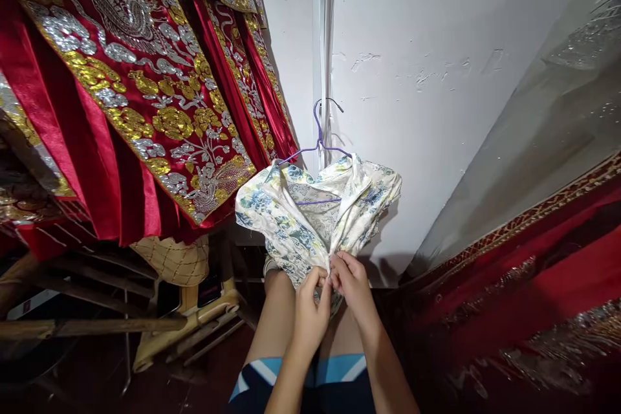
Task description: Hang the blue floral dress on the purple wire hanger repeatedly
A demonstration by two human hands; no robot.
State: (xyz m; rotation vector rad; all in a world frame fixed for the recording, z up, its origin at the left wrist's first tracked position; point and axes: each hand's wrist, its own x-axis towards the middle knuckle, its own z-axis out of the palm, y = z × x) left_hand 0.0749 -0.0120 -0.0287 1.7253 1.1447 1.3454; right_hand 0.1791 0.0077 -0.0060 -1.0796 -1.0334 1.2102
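- White floral shirt hangs on the purple hanger, both shoulders on it.
- Left hand: grip pinched on the shirt's front; right hand: grip pinched just beside.
- Front edges meet at the fingertips; the neckline above gapes. Whether anything is fastened, cannot tell.

Place: costume room or clothing shop | sequinned red garment is hanging at left edge of white wall
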